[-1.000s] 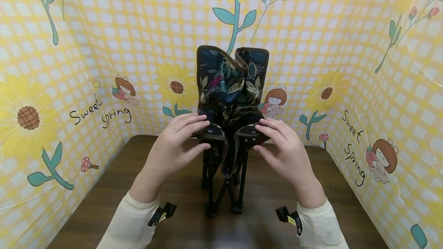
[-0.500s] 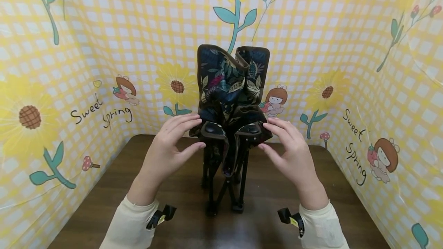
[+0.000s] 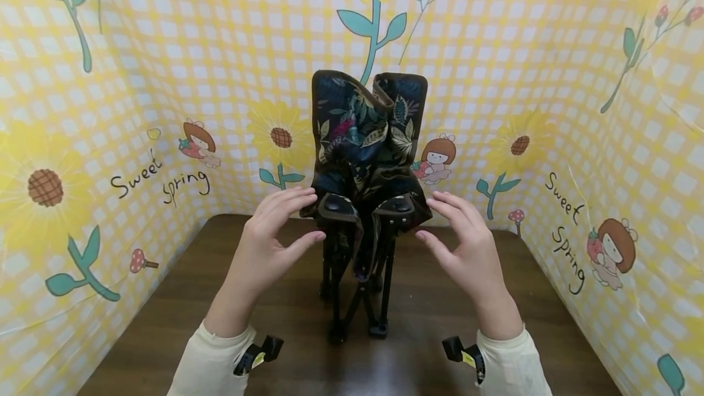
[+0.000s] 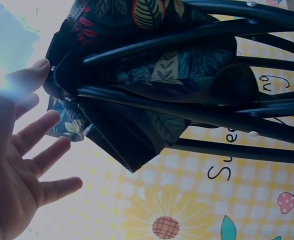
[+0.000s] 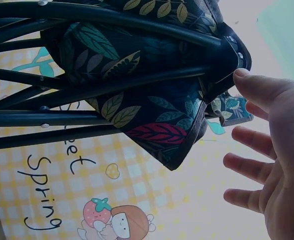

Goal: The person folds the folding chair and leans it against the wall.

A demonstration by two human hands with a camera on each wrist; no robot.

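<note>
A small folding chair [image 3: 352,121] stands upright and partly folded on the table. Its dark cloth is printed with leaves and creased down the middle, and its black legs [image 3: 387,286] cross below the seat. At the seat's left front corner is my left hand [image 3: 269,243], fingers spread and thumb apart, with nothing gripped. My right hand [image 3: 462,249] is held the same way just off the right corner. Both wrist views show the chair's cloth [image 4: 162,65] and tubes [image 5: 112,92] from the side, each thumb near a corner cap; whether they touch is unclear.
The brown wooden table [image 3: 220,298] carries the chair. A yellow checked curtain [image 3: 231,47] with sunflowers and cartoon figures closes in the back and both sides. A black wrist camera [image 3: 258,356] sits at the left cuff, another camera [image 3: 464,356] at the right.
Both hands have drawn outward from the chair's front corners, the right a little farther off. The fingers no longer lie over the corner caps. The chair has kept its place and shape.
</note>
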